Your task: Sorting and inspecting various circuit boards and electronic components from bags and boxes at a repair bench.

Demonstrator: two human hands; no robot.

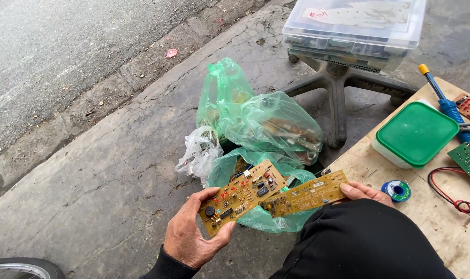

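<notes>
A: Where are the boards?

B: The wider circuit board (243,197), tan with red and black parts, sits in the left hand (192,235), thumb on its face and fingers curled under its lower end. The narrow circuit board (306,194) is pinched at its right end by the right hand (362,191), most of which is hidden behind a black-clad knee (359,243). The two boards overlap in the middle, held above the pavement.

A: And around them?

B: Just behind the boards lie green plastic bags (261,124) with more boards inside, and a whitish bag (200,151) beside them. To the right, the table (436,217) carries a solder spool (398,190) near the right hand, a green-lidded box (416,133), a blue-handled soldering iron (446,103), a green board (468,160) and red wire (449,194). Farther back, a clear plastic case (355,28) rests on a chair base (338,85).
</notes>
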